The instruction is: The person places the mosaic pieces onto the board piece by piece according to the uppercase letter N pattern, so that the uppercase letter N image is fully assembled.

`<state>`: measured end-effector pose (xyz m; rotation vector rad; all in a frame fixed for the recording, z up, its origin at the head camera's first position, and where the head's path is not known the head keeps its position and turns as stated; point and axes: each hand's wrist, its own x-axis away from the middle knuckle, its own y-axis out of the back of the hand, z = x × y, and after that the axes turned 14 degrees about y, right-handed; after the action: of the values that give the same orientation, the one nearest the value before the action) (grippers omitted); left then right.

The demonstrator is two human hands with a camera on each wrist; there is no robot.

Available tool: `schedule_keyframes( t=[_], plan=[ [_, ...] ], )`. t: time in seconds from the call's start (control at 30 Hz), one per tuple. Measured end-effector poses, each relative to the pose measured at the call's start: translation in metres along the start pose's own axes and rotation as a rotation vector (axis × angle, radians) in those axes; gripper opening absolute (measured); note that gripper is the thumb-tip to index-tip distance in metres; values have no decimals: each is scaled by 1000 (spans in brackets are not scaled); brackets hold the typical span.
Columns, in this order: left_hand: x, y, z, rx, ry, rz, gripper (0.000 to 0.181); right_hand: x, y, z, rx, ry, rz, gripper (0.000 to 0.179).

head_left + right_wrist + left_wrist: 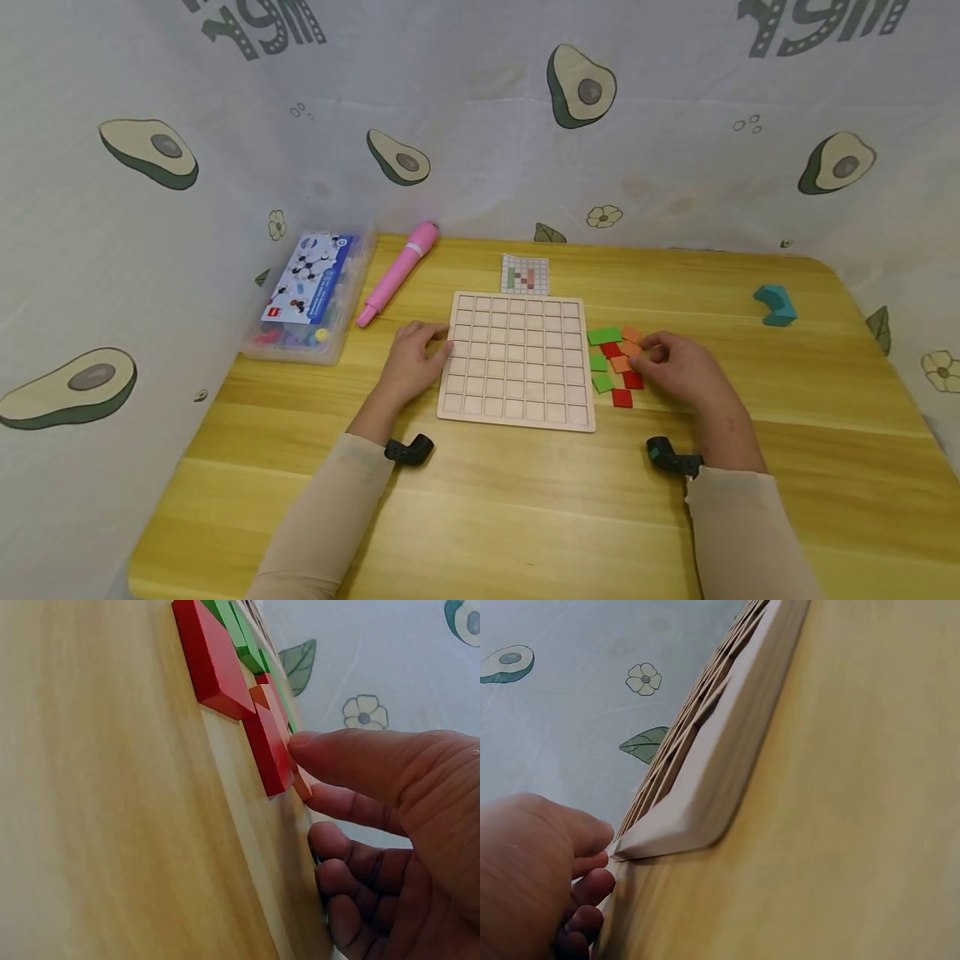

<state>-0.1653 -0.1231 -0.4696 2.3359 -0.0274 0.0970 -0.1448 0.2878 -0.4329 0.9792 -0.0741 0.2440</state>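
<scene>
A square pale wooden board (515, 362) with a grid of recessed cells lies on the table in front of the person. My left hand (411, 362) rests against its left edge, thumb and index fingertips right at the rim. In the left wrist view the thumb meets the board's corner (660, 836). To the board's right lies a loose group of green tiles (604, 336), red tiles (622, 398) and orange tiles (620, 364). My right hand (678, 367) is at the group's right side. Its thumb touches the tiles near a red tile (268, 750), with the index finger beside an orange one.
A small printed grid card (525, 275) sits behind the board. Back left are a clear plastic case (307, 292) with a molecule-picture label and a pink stick-shaped item (397, 275). A teal arch block (776, 305) stands far right. A patterned cloth (480, 108) hangs behind the table.
</scene>
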Motion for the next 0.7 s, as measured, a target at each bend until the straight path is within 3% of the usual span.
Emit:
schedule_keyframes(
  t=[0.7],
  plan=[
    [3,-3,0,-27,3,-35,36,2,0,1,32,33,-33,44]
  ],
)
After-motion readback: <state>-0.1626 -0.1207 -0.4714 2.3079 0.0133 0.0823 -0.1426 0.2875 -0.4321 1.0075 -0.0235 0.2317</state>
